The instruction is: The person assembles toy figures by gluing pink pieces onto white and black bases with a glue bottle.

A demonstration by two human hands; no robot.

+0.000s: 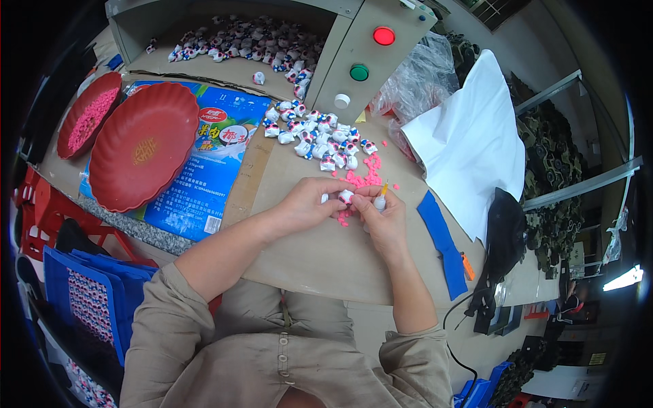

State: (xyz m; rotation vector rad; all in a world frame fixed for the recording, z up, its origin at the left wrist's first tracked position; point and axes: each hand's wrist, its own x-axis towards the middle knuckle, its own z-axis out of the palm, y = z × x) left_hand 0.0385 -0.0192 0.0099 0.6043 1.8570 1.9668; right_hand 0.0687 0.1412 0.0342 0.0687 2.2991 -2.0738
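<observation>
My left hand (307, 204) pinches a small white figurine (346, 196) with pink and dark markings, above the near middle of the table. Another white piece shows at the left fingers (324, 198), mostly hidden. From the other side my right hand (386, 221) meets the same figurine with its fingertips. That hand also grips a small glue-type bottle (380, 202) with a thin yellow-orange tip pointing up. Small pink pieces (371, 175) are scattered just beyond and under the hands. Behind them lies a pile of white, blue and pink figurines (330, 141).
A metal box (326, 54) with red and green buttons stands behind, more figurines inside. At left, a red scalloped tray (143, 146) rests on blue printed cardboard (224, 163), beside another tray (88, 115) of pink pieces. A blue strip (441, 245) and orange cutter (467, 266) lie right.
</observation>
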